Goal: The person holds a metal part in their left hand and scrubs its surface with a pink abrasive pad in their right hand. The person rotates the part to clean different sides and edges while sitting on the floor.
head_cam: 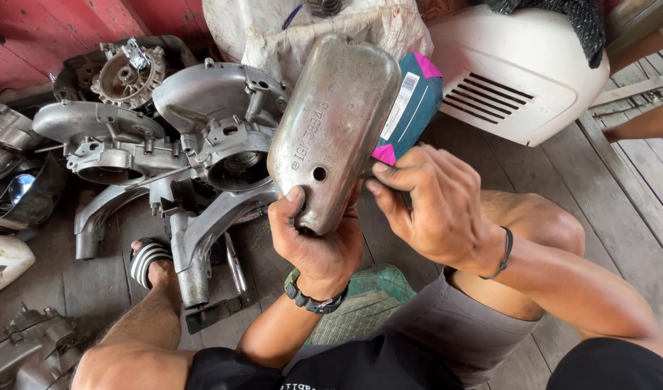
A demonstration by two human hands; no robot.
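Two hands up: left hand [318,242] clamps the metal engine cover's [331,126] near end; right hand [429,202] pinches a teal-and-pink packet [412,108] against its right edge.

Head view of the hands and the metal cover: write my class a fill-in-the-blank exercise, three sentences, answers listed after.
1. The left hand grips the lower end of a dull ____ cover.
2. The right hand holds a teal and ____ packet behind that cover.
3. Grey engine casings lie on the ____ plank floor.

Answers: metal; pink; wooden
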